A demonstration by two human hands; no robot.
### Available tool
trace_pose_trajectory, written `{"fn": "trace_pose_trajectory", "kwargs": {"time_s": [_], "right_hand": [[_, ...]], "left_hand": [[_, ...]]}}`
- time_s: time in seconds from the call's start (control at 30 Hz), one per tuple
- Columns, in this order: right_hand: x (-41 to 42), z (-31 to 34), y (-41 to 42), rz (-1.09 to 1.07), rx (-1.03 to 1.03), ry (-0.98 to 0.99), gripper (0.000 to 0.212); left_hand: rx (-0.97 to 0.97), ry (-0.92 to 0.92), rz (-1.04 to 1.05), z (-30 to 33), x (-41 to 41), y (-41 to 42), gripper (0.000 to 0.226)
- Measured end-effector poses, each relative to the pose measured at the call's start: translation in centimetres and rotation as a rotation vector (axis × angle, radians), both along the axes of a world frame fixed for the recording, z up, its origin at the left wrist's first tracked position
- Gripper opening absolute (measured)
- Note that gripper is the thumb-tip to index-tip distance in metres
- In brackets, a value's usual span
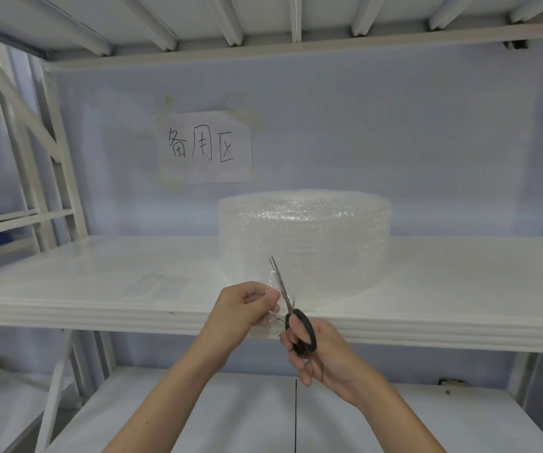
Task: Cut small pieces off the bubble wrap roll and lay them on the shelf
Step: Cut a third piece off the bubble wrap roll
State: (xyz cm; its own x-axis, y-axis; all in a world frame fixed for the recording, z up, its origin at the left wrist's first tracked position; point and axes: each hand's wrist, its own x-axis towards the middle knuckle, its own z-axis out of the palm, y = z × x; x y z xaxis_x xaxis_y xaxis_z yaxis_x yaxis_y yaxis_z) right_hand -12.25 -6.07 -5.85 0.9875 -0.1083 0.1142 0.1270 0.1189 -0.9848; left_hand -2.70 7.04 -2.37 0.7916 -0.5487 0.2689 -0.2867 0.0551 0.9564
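Note:
A wide roll of clear bubble wrap stands on the white shelf, right of centre. Its loose end hangs forward over the shelf's front edge. My left hand pinches that loose end at the shelf edge. My right hand holds black-handled scissors, blades pointing up and nearly closed through the wrap just right of my left fingers. A small clear piece of bubble wrap lies flat on the shelf to the left.
A paper sign with handwritten characters is taped to the back wall. An upper shelf runs overhead and a lower shelf lies below my arms. White rack uprights stand at the left.

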Motion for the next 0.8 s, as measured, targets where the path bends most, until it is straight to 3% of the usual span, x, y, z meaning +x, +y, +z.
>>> {"fn": "trace_pose_trajectory", "kwargs": {"time_s": [0.33, 0.53, 0.8], "right_hand": [[-0.1, 0.1, -0.4, 0.057, 0.000, 0.007, 0.047], [-0.4, 0.1, -0.7, 0.030, -0.001, 0.028, 0.045], [-0.7, 0.0, -0.3, 0.013, 0.006, 0.010, 0.042]], "left_hand": [[0.048, -0.047, -0.035, 0.3, -0.3, 0.4, 0.013], [0.059, 0.020, -0.029, 2.1, -0.3, 1.0, 0.051], [0.017, -0.073, 0.067, 2.8, -0.2, -0.7, 0.016]]}}
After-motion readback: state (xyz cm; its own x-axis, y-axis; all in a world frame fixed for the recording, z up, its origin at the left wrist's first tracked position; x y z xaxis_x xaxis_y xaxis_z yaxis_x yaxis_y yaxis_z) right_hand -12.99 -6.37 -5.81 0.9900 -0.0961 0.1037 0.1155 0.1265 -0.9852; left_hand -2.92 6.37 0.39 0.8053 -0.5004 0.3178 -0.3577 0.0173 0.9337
